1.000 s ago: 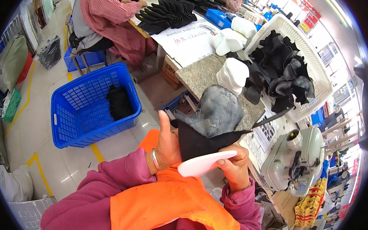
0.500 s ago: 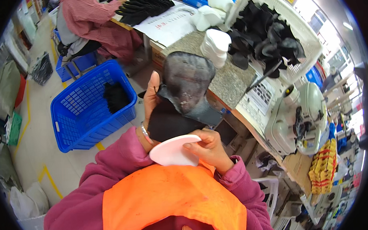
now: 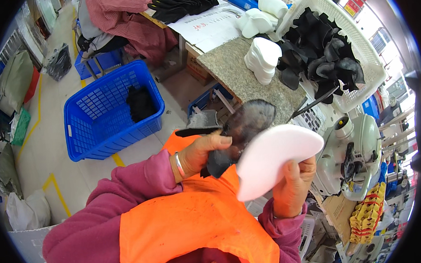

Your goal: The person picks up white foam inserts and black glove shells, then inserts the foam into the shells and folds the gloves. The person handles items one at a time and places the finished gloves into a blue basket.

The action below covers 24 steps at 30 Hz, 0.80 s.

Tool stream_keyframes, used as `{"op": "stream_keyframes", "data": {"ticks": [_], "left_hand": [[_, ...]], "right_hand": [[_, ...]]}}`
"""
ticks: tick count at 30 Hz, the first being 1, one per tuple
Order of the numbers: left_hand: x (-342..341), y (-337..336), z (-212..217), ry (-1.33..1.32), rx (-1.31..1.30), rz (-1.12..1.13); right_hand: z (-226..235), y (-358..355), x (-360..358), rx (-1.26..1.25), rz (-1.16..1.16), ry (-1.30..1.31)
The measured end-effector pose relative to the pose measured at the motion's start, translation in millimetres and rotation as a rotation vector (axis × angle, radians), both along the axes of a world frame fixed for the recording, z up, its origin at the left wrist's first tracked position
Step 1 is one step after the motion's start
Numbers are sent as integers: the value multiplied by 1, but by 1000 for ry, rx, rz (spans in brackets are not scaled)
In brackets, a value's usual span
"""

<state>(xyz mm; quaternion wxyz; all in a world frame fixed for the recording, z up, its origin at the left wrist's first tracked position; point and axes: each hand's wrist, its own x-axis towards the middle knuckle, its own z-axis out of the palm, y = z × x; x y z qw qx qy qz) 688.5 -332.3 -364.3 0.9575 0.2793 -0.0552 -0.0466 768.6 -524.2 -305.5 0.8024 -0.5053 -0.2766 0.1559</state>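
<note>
In front of my orange apron [image 3: 191, 231], my left hand [image 3: 197, 155] is closed around a black, flexible curved piece [image 3: 250, 120], its thumb pressed on top. This piece has a worn, greyish sheen and a folded flap reaching left past the hand. My right hand [image 3: 295, 186] grips a smooth white rounded pad [image 3: 275, 157] by its lower right edge, thumb on the facing side. The pad overlaps the right part of the black piece; whether they touch I cannot tell. Beyond them, similar white pads [image 3: 262, 63] are stacked on a speckled tabletop [image 3: 231, 60].
A white crate [image 3: 375, 77] heaped with black pieces [image 3: 317, 51] stands at the far right, near a pale green sewing machine [image 3: 347, 149]. On the floor at left is a blue basket [image 3: 119, 142] with black material inside. A person in red checked clothing [image 3: 116, 13] sits beyond it.
The white pad has moved up and right with my right hand and now shows its broad side. The black piece has come lower and tilted, my left hand's thumb now over it.
</note>
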Motion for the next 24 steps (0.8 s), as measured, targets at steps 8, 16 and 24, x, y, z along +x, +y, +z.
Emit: {"op": "stream_keyframes", "data": {"ticks": [8, 16, 24], "left_hand": [[-4, 1, 2, -70, 121, -30], [-7, -5, 8, -28, 170, 127], [-8, 1, -5, 73, 78, 74]], "right_hand": [[-16, 33, 1, -3, -19, 154], [-23, 39, 1, -38, -63, 130], [-26, 40, -6, 0, -179, -132]]}}
